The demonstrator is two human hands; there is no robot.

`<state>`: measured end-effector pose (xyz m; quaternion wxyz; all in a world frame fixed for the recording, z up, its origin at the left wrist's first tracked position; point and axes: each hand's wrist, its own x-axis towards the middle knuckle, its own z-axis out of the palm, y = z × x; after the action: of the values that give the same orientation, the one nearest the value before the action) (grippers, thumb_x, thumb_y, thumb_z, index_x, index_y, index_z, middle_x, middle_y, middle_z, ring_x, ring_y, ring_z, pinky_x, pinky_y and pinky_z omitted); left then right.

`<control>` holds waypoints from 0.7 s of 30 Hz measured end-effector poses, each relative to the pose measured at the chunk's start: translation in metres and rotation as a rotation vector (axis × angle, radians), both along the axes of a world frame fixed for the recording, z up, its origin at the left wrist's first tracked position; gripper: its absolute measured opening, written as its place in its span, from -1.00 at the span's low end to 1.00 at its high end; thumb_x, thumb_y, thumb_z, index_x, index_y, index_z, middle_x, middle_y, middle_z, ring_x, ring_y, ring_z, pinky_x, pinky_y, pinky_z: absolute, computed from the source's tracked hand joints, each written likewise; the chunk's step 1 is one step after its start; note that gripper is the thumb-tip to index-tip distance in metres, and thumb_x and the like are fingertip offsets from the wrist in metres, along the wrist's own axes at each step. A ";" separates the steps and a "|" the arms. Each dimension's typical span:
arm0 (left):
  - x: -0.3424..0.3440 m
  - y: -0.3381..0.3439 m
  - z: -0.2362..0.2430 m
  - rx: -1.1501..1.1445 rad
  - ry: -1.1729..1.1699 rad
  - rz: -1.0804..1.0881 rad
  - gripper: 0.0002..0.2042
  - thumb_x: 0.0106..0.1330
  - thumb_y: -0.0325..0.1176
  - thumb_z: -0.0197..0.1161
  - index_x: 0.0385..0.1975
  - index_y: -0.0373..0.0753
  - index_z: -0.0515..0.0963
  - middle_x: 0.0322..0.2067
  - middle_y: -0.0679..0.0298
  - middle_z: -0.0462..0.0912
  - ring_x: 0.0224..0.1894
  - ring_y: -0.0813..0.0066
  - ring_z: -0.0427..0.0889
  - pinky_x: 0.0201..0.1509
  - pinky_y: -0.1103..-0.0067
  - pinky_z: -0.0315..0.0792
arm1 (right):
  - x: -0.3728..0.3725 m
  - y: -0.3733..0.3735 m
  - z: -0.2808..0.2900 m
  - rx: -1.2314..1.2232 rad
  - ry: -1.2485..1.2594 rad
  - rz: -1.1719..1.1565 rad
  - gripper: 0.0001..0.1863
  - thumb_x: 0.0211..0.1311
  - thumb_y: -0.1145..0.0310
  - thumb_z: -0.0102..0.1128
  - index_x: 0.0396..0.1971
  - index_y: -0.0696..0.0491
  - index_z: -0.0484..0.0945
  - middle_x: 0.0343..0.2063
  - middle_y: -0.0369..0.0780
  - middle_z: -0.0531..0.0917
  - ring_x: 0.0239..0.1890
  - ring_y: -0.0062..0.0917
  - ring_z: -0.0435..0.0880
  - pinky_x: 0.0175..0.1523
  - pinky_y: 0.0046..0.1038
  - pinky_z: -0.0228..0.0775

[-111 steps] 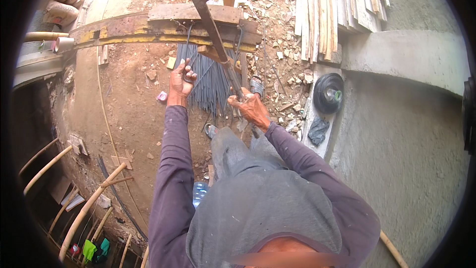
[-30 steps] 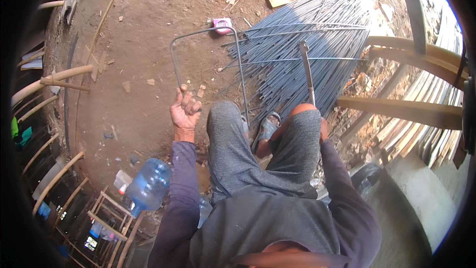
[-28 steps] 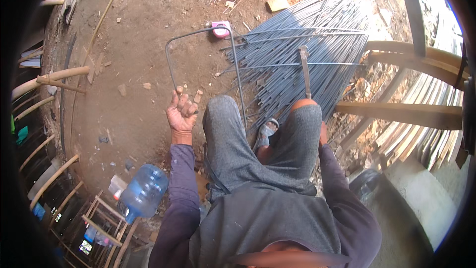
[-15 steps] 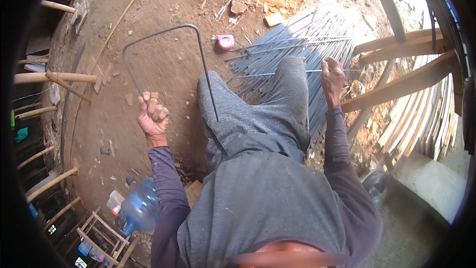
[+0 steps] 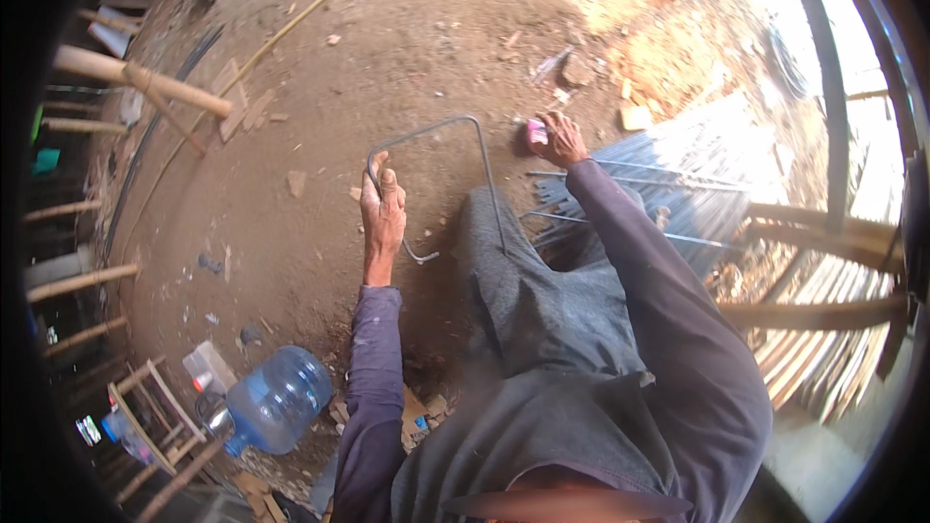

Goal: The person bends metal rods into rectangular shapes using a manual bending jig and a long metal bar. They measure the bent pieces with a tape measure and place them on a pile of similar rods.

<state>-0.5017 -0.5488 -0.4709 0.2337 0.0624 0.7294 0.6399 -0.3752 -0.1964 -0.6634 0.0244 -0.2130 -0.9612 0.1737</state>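
A thin dark metal rod point(image 5: 485, 157), bent into an open frame with a small hooked end, stands over the ground beside my left knee. My left hand point(image 5: 382, 218) is closed on one side of it, with the thumb pointing up. On the dirt past my knees lies a pink tape measure point(image 5: 535, 132). My right hand point(image 5: 563, 141) reaches across to it, fingers curled on its right side and partly covering it. Under my right forearm lies a pile of straight metal rods point(image 5: 693, 150), partly hidden by the arm.
A blue water jug point(image 5: 281, 397) lies at the lower left, near a small wooden stool point(image 5: 155, 416). Wooden poles point(image 5: 155, 87) line the left side. Timber beams point(image 5: 823, 232) and stacked strips point(image 5: 823, 349) are on the right. A yellow hose point(image 5: 320, 5) crosses the dirt.
My right hand has left a rod in the pile and moved left onto the tape measure. The bent rod has turned in my left hand, its hooked end now showing below. The view has shifted.
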 end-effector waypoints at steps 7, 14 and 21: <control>-0.014 -0.025 -0.036 0.031 -0.179 0.133 -0.36 0.52 0.19 -0.04 0.45 -0.05 0.14 -0.40 0.41 0.42 -0.65 0.80 0.12 -0.67 0.80 -0.02 | -0.020 -0.005 -0.056 0.004 -0.053 0.097 -0.36 0.15 0.08 0.29 0.26 -0.17 0.39 0.11 -0.15 0.43 0.17 -0.18 0.49 0.16 -0.06 0.36; -0.030 -0.021 -0.025 0.353 -0.533 0.129 -0.56 0.56 0.08 -0.04 0.34 0.15 0.29 -0.61 0.49 0.25 -0.74 0.78 0.04 -0.72 0.75 -0.06 | -0.026 -0.004 -0.037 -0.144 0.016 -0.084 -0.35 0.13 0.13 0.36 0.24 -0.08 0.41 0.06 -0.08 0.46 0.09 -0.22 0.54 0.04 -0.08 0.44; 0.002 0.004 0.048 0.677 -0.576 -0.079 -0.61 0.58 0.03 -0.09 0.32 0.14 0.30 -0.66 0.52 0.06 -0.76 0.77 -0.08 -0.75 0.74 -0.13 | 0.048 0.002 0.092 -1.967 0.571 -0.473 -0.42 0.38 0.02 0.08 0.19 0.16 0.41 0.13 0.03 0.53 0.10 -0.21 0.59 0.12 -0.07 0.47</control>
<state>-0.4993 -0.5445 -0.4226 0.4179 -0.0176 0.3813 0.8244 -0.3271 -0.1948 -0.5711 0.0997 -0.2722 -0.2889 0.9124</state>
